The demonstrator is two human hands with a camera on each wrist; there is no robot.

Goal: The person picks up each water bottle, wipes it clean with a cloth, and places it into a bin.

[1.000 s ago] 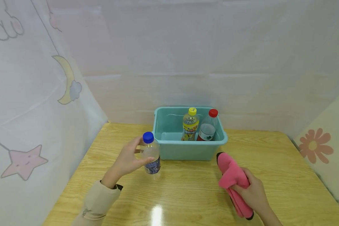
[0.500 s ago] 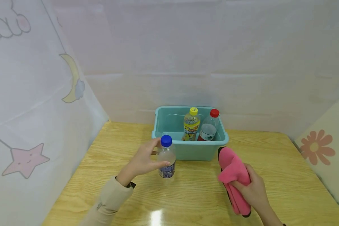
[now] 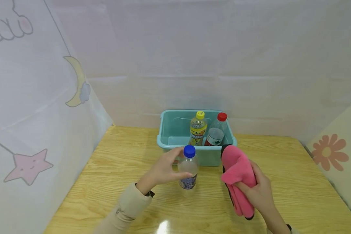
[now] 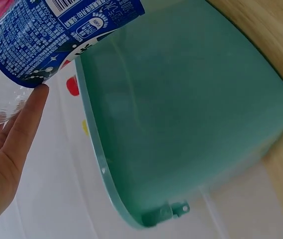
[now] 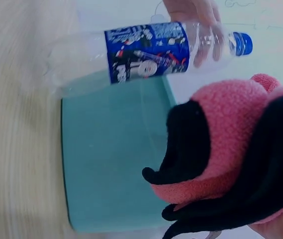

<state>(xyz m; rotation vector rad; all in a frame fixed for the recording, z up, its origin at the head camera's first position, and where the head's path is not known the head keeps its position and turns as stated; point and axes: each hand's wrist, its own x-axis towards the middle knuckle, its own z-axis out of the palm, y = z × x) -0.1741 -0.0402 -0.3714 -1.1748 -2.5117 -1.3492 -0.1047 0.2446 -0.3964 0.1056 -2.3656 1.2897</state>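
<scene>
- Currently, the left hand (image 3: pixel 165 167) is gripping a blue-capped plastic bottle (image 3: pixel 188 167) around its body, thumb lying across the near side, fingers reaching behind; hand spread about as wide as the bottle.
- Bottle is standing roughly upright in front of the teal bin (image 3: pixel 212 158), between the two hands; cannot tell whether its base is touching the wooden table (image 3: pixel 125 149).
- Its printed blue label (image 5: pixel 148 52) is wrapping the clear body.
- Right hand (image 3: pixel 260 191) is clutching a folded pink fleece cloth (image 3: pixel 237 177) with black edging, thumb pressing on top, fingers mostly hidden.
- Cloth is overlapping the bin's near right corner in the head view; contact is not showing clearly.
- Inside the bin, a yellow-capped bottle (image 3: pixel 198 131) and a red-capped bottle (image 3: pixel 215 135) are standing side by side toward its right end, the red-capped one leaning.
- A beige sleeve (image 3: pixel 131 204) is covering the left forearm.
</scene>
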